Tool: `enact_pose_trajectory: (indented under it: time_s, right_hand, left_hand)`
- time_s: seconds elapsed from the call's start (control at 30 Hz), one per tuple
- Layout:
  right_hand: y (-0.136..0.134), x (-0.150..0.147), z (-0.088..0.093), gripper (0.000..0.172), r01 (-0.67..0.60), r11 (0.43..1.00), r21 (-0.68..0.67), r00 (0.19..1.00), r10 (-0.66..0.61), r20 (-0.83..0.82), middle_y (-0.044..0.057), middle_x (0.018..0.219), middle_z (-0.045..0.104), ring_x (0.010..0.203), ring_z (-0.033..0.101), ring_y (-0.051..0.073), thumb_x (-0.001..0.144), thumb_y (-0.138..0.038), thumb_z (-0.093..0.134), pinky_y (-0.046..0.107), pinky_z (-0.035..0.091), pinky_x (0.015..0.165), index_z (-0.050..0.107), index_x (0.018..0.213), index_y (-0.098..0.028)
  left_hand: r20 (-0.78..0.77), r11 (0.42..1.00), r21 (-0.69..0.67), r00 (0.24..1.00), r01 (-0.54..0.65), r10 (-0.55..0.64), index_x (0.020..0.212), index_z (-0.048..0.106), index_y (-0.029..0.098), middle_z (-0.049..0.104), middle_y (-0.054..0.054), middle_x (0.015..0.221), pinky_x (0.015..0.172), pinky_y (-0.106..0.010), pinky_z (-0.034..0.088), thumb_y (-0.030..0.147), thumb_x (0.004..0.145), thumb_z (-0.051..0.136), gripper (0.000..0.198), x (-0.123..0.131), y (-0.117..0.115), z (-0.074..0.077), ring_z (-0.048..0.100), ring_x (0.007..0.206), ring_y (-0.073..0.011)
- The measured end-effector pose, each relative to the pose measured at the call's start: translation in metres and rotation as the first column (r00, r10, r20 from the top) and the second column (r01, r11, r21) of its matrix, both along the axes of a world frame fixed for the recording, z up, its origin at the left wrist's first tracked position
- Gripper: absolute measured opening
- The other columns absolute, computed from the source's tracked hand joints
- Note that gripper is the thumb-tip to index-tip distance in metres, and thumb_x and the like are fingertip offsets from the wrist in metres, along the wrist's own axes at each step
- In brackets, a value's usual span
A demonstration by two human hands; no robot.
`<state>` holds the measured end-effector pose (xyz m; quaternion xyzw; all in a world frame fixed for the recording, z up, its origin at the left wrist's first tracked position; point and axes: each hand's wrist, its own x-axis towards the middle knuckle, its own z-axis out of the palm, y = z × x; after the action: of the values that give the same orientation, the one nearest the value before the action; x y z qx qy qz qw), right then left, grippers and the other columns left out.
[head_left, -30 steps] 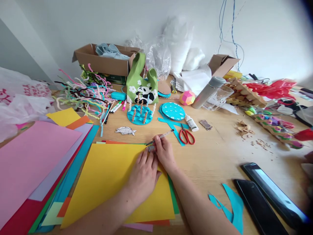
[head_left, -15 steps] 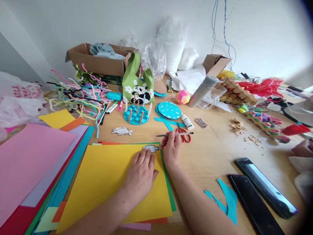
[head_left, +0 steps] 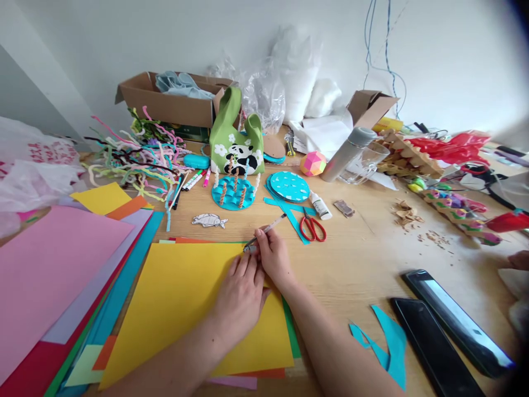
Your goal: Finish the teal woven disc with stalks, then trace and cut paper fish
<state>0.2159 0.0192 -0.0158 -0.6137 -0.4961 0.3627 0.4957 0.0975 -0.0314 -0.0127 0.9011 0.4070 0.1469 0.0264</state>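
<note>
A yellow paper sheet (head_left: 182, 298) lies on a stack of coloured sheets on the wooden table. My left hand (head_left: 239, 298) rests flat on it, fingers stretched out near its top right corner. My right hand (head_left: 273, 256) is closed round a thin pen (head_left: 266, 229), whose tip touches a small white paper cutout (head_left: 250, 249) at that corner. The cutout is mostly hidden behind my fingers. A second fish-shaped cutout (head_left: 209, 220) lies on the bare wood just beyond the sheet.
Red-handled scissors (head_left: 312, 227), a glue bottle (head_left: 320, 205), teal paper discs (head_left: 288, 186), a panda bag (head_left: 237, 144) and pipe cleaners (head_left: 136, 154) crowd the far side. Two dark phones (head_left: 446, 336) and teal scraps (head_left: 386, 347) lie at right. Another person's hand (head_left: 518, 259) shows at the right edge.
My right hand, which had lifted the pen away toward the scissors half a second ago, has come back left to the cutout. The left hand has stayed on the yellow sheet.
</note>
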Motion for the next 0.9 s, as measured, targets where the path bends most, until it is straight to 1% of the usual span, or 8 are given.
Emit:
enact_pose_trajectory:
  time_s: [0.3, 0.6, 0.9]
  right_hand:
    - [0.0005, 0.0000, 0.0029, 0.029, -0.010, 1.000, 0.003, 0.993, 0.009, 0.119, -0.002, 0.061, 0.056, 0.054, 0.051, 0.013, 0.091, -0.043, 0.044, 0.024, 0.038, 0.053, 0.053, 0.076, -0.021]
    - [0.0002, -0.0001, 0.0024, 0.029, -0.024, 1.000, 0.011, 0.991, 0.022, 0.128, -0.002, 0.062, 0.057, 0.055, 0.051, 0.013, 0.092, -0.043, 0.044, 0.025, 0.039, 0.055, 0.053, 0.076, -0.021]
    - [0.0005, -0.0004, 0.0008, 0.029, -0.023, 1.000, 0.017, 0.993, 0.021, 0.120, -0.002, 0.062, 0.058, 0.056, 0.053, 0.013, 0.091, -0.043, 0.043, 0.025, 0.040, 0.055, 0.054, 0.077, -0.021]
  left_hand:
    - [0.009, 1.000, 0.005, 1.000, -0.002, 0.002, 0.125, 0.052, 0.005, 0.053, -0.022, 0.133, 0.104, -0.050, 0.036, 0.030, 0.088, 0.053, 0.045, 0.0001, -0.0002, -0.0008, 0.047, 0.126, -0.0334]
    - [0.004, 1.000, 0.014, 1.000, -0.007, 0.007, 0.125, 0.052, 0.005, 0.053, -0.021, 0.134, 0.105, -0.050, 0.037, 0.031, 0.088, 0.053, 0.045, 0.0007, -0.0005, -0.0020, 0.046, 0.126, -0.0337]
    - [0.004, 1.000, 0.008, 1.000, -0.001, 0.001, 0.123, 0.052, 0.006, 0.053, -0.022, 0.133, 0.104, -0.051, 0.036, 0.031, 0.088, 0.052, 0.043, 0.0006, -0.0006, 0.0010, 0.046, 0.126, -0.0329]
